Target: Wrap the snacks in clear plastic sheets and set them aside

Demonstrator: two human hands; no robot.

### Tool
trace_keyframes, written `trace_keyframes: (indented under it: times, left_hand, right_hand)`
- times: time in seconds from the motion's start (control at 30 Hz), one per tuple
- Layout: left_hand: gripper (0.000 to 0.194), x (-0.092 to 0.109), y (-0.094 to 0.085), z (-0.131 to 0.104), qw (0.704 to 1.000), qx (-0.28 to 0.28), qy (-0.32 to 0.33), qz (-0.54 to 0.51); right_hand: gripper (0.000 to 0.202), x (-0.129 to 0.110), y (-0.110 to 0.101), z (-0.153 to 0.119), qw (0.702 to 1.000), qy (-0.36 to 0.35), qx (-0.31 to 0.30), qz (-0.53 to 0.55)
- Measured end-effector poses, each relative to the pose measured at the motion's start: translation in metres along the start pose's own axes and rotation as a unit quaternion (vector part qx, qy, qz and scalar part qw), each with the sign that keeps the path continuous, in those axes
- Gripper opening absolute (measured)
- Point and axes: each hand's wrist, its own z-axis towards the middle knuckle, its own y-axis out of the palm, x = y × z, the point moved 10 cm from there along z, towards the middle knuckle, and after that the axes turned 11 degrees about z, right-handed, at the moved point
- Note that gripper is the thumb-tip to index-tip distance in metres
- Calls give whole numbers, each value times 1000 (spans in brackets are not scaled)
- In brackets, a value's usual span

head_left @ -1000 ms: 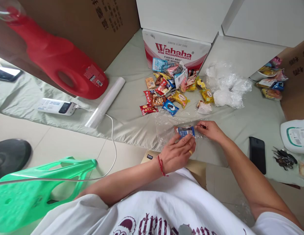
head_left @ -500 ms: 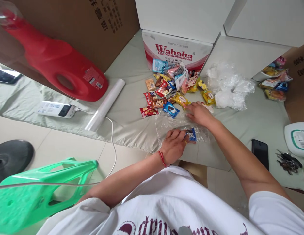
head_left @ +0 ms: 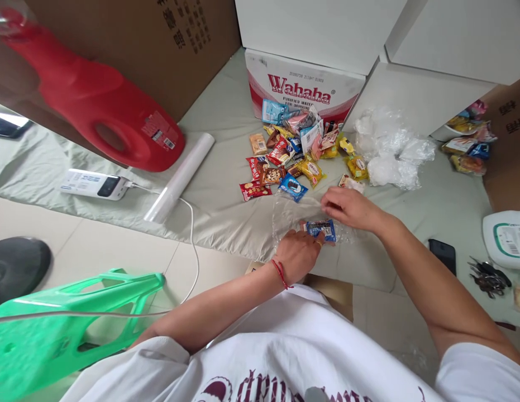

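Note:
A blue snack packet [head_left: 320,230] lies on a sheet of clear plastic film [head_left: 285,215] close to my body. My left hand [head_left: 298,255], with a ring and a red cord bracelet, has its fingers curled against the packet's lower left edge. At the film's far right side, my right hand [head_left: 351,207] is closed, its fingertips bent together on what looks like the film's edge. Beyond the hands spreads a pile of wrapped snacks, among them a blue-and-white packet [head_left: 293,187], a yellow packet [head_left: 312,171] and a red packet [head_left: 255,190].
Bunched clear plastic [head_left: 389,148] sits right of the pile, before white boxes. A Wahaba carton [head_left: 301,84] stands behind. Leftward are a plastic roll [head_left: 180,177], a red jug [head_left: 109,111] and a power bank [head_left: 94,185]. A phone [head_left: 443,255] and keys [head_left: 489,277] lie right.
My right hand has drawn back from the yellow packet, slightly right and toward me, its fingers curling. My left hand has slid down slightly, showing more of the blue packet.

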Motion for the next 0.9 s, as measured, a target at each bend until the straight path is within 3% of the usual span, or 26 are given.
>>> trace_keyframes:
  times: [0.13,0.3,0.43,0.53,0.63,0.67,0.73,0.83,0.9]
  left_hand:
    - [37,2,3,-2,1000,-13,-8,-17]
    - [27,2,17,-5,999,1,-2,-33]
    - [31,-10,28,-17,997,56,1,-56]
    - [30,-22,28,-36,982,121,20,-141]
    - [26,-63,17,-58,942,237,-82,-224]
    - [31,-80,14,-64,925,269,-132,-234]
    - [63,-105,11,-66,902,296,-191,-250]
    - [108,-119,15,-43,900,249,-176,-312]
    - [106,-118,19,-26,904,190,-139,-357]
  right_hand:
    - [31,-23,29,-37,998,-44,-41,5]
    - [45,-17,69,-68,998,-53,-24,5]
    - [49,-6,88,-72,998,-46,23,41]
    - [46,-2,96,-69,998,-27,32,43]
    - [44,-1,98,-66,999,-15,30,36]
    - [44,-1,98,-65,999,-14,28,31]
    - [46,0,99,-64,999,-12,26,22]
    - [47,3,101,-64,999,-4,22,36]
    - [46,6,101,-64,998,6,20,55]
